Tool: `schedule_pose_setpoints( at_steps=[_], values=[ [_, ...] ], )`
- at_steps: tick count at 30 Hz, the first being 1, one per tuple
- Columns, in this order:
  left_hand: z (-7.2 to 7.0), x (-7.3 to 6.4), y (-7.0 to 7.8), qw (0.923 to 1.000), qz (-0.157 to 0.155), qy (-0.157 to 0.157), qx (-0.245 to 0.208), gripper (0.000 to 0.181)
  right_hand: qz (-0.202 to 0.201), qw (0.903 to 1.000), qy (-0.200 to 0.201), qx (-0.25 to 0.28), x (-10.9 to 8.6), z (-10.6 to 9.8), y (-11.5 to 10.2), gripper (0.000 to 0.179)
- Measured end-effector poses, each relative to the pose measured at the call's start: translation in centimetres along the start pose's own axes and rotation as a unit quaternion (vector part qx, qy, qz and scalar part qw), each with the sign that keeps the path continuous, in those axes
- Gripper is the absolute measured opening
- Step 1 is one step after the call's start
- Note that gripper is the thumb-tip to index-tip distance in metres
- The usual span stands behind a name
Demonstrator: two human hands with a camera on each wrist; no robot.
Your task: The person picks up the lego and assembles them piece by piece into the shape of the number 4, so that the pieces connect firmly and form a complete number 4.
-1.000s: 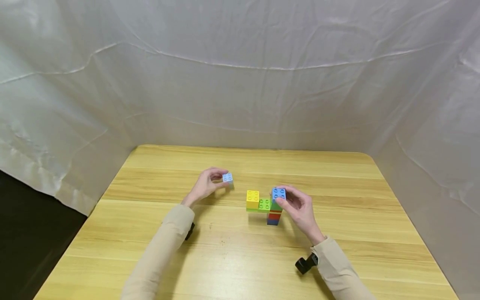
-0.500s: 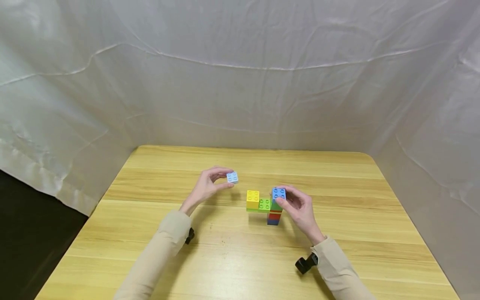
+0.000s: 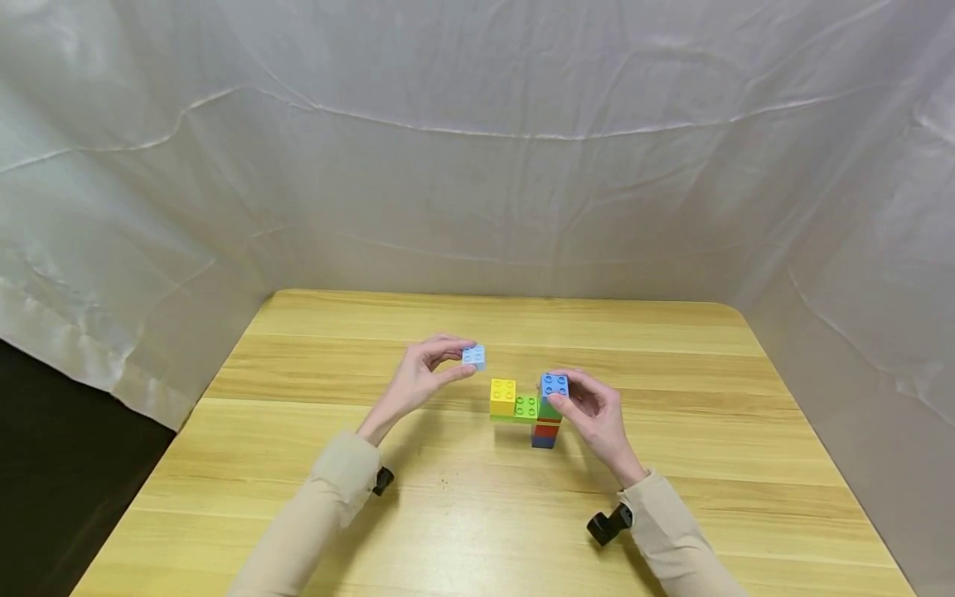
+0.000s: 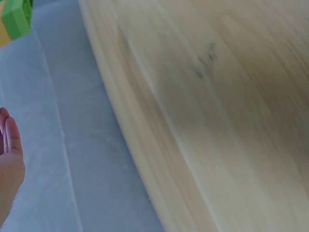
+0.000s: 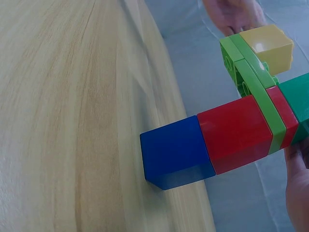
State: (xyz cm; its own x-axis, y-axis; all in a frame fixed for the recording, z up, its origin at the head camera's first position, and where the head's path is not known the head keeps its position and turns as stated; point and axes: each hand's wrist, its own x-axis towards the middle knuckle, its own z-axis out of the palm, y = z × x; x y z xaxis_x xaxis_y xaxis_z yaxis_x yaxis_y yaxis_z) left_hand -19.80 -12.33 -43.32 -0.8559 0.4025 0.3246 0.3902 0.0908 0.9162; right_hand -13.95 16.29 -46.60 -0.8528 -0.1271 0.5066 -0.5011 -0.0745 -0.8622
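My left hand [image 3: 418, 380] pinches a light blue toy brick [image 3: 473, 358] between thumb and fingers, held over the table left of and behind the brick tower. My right hand [image 3: 599, 419] grips the tower's top, thumb on the near side of the upper blue brick [image 3: 555, 383]. Beneath it are a green brick [image 5: 297, 94], a thin red piece [image 5: 283, 115], a lime green plate [image 5: 260, 99], a red brick [image 5: 234, 135] and a dark blue base brick [image 5: 176, 152]. The lime layer juts left, bearing a yellow brick [image 3: 503, 398] at its outer end.
The wooden table [image 3: 462, 531] has its far edge against a pale grey cloth [image 3: 492, 199] that also hangs at both sides. A black wrist camera [image 3: 610, 525] sits under the right cuff, another [image 3: 384, 481] beside the left one.
My left hand has lifted the light blue brick off the table and carried it right, closer to the yellow brick. My right hand and the tower stay in place.
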Motion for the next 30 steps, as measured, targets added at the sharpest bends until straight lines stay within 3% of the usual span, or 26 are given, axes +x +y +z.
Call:
schedule_pose_setpoints(
  at_steps=[10,25,30],
  values=[
    [1.3,-0.9,2.0,0.9996,0.007,-0.023,0.016,0.035,0.0,1.0,-0.002,0.002,0.0,-0.1,0.1,0.033],
    [2.8,-1.3,2.8,0.9973,0.028,-0.044,0.05,0.035,-0.001,1.0,0.001,0.003,0.0,0.0,0.0,0.032],
    [3.0,-1.4,2.9,0.9966,0.021,-0.052,0.06,0.035,0.004,1.0,0.004,-0.002,0.0,0.0,0.0,0.032]
  ],
)
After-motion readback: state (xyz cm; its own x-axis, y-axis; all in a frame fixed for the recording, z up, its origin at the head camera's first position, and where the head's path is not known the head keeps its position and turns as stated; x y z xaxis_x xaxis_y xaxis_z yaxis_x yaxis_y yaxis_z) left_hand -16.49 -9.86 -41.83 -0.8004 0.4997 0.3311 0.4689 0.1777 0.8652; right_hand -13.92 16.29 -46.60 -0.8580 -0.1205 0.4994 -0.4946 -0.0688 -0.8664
